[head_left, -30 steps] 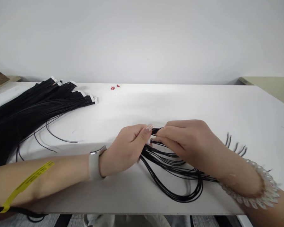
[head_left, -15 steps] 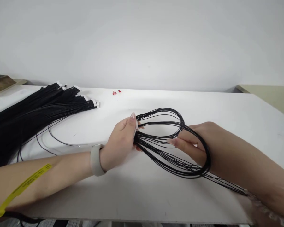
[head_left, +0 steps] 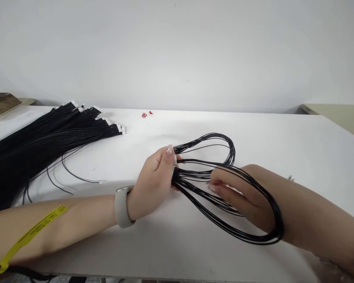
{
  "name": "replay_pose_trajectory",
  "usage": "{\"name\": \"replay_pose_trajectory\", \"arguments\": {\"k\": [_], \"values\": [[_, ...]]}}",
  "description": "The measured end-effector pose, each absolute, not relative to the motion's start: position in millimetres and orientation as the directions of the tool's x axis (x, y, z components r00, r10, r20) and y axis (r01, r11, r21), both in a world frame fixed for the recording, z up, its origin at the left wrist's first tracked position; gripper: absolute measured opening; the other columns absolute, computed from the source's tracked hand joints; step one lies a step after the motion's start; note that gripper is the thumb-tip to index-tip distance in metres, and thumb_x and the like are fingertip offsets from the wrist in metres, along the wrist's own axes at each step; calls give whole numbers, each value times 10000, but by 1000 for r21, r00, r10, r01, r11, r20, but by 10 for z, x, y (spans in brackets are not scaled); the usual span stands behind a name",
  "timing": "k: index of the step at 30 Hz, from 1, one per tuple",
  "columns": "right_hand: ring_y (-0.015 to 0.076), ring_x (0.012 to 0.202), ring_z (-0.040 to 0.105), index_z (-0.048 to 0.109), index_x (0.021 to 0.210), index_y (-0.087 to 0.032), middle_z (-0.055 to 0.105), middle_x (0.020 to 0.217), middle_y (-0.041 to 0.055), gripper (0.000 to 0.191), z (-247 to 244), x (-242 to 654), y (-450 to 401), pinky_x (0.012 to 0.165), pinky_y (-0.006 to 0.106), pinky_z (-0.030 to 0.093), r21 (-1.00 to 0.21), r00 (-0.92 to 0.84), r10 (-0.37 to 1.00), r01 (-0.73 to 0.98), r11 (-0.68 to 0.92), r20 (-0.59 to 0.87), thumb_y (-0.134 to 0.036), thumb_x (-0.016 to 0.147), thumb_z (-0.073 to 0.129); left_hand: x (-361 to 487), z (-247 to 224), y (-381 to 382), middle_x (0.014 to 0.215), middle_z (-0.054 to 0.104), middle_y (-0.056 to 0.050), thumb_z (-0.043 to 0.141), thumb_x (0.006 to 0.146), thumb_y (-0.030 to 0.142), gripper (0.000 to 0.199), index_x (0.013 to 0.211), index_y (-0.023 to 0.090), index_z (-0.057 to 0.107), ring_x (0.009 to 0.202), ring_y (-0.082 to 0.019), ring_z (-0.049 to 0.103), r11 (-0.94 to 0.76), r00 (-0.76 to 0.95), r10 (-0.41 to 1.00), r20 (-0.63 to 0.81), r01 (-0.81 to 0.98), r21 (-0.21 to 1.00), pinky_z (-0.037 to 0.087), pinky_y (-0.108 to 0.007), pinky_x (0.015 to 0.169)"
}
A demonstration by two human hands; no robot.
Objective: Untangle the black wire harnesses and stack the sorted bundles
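My left hand [head_left: 155, 181] is closed on the gathered end of a bundle of thin black cables [head_left: 221, 225], its thumb pressed over a small white connector [head_left: 175, 160]. From that grip the cables spread rightward in two loops, a smaller one behind and a larger one in front. My right hand [head_left: 238, 188] reaches through the larger loop, which hangs round its wrist. Its thumb and forefinger are pinched together at the inner strands; part of the grip is hidden behind the cables.
On the left of the white table [head_left: 153, 251] lies a big pile of black cables [head_left: 41, 145] with white connectors. Small red rings [head_left: 144, 115] sit near the table's back edge. A brown box [head_left: 1, 104] stands at the far left.
The front loop has widened and now hangs farther right, over my right wrist. The cable tails seen at lower right before no longer show. My left hand still grips the gathered end.
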State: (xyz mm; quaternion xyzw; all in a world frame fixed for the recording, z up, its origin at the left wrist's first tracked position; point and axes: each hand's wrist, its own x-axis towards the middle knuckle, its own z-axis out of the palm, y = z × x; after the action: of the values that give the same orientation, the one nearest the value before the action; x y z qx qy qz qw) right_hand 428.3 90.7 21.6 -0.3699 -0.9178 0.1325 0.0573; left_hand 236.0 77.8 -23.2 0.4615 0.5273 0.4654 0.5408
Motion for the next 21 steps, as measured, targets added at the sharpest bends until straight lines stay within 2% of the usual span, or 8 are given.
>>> {"name": "replay_pose_trajectory", "arguments": {"k": [3, 6, 9, 12, 17, 21], "values": [[68, 501, 414, 499, 733, -199, 525, 606, -44, 197, 157, 4148, 861, 444, 209, 271, -281, -792, 610, 584, 761, 5, -150, 844, 344, 2366, -218, 751, 555, 410, 42, 348, 827, 507, 351, 726, 180, 428, 386, -50, 398, 133, 31, 991, -133, 13, 991, 343, -169, 350], [93, 652, 465, 519, 792, -186, 562, 753, -15, 179, 113, 4019, 797, 560, 229, 308, -290, -805, 574, 519, 804, 151, -123, 837, 358, 2376, -189, 721, 582, 451, 38, 344, 836, 487, 355, 684, 170, 394, 382, -30, 375, 106, 55, 993, -108, 49, 993, 323, -143, 333], [73, 588, 413, 486, 728, -178, 524, 673, -38, 172, 101, 3948, 765, 548, 215, 287, -399, -742, 649, 551, 733, 166, -146, 851, 369, 2390, -165, 704, 713, 521, 18, 353, 839, 470, 354, 660, 165, 356, 410, -18, 385, 89, 67, 994, -90, 19, 996, 334, -134, 341], [59, 505, 341, 447, 665, -174, 462, 576, -65, 187, 116, 3925, 784, 507, 210, 251, -474, -710, 693, 571, 671, 125, -131, 835, 383, 2396, -164, 702, 697, 508, 20, 353, 838, 470, 341, 684, 168, 389, 404, -26, 409, 92, 74, 993, -94, 33, 995, 349, -146, 344], [59, 484, 304, 407, 624, -159, 425, 540, -59, 175, 134, 3949, 824, 486, 222, 212, -405, -738, 668, 585, 703, 95, -102, 789, 401, 2392, -190, 721, 657, 480, 19, 333, 829, 504, 358, 746, 177, 451, 405, -54, 419, 126, 93, 987, -131, 59, 990, 377, -184, 355], [69, 473, 312, 432, 625, -160, 462, 555, -43, 183, 140, 3971, 822, 489, 235, 213, -317, -772, 618, 555, 769, 146, -95, 786, 375, 2385, -204, 736, 612, 440, 23, 334, 819, 528, 375, 756, 177, 452, 415, -66, 407, 165, 92, 981, -169, 47, 985, 364, -192, 353]]}}
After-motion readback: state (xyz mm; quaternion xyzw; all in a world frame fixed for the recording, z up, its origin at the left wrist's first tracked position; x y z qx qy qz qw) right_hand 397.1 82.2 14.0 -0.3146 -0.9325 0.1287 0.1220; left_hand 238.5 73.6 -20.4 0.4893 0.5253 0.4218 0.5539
